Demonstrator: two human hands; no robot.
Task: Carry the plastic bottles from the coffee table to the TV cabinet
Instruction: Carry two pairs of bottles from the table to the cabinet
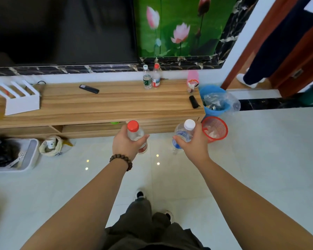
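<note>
cabinet top (116,103) centre: bare | back: two bottles (151,78) | left: rack (20,98)

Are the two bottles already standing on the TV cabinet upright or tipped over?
Upright. The white-capped bottle and the red-capped bottle stand side by side near the wall on the TV cabinet, caps pointing up.

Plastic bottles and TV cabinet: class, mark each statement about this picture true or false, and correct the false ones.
1. The left hand holds a red-capped bottle. True.
2. The right hand is empty. False: it holds a white-capped bottle.
3. Two bottles already stand on the TV cabinet, near the wall. True.
4. The blue bin sits on top of the cabinet. False: it stands on the floor at the cabinet's right end.
5. A red mesh basket is on the floor by the cabinet. True.
</note>
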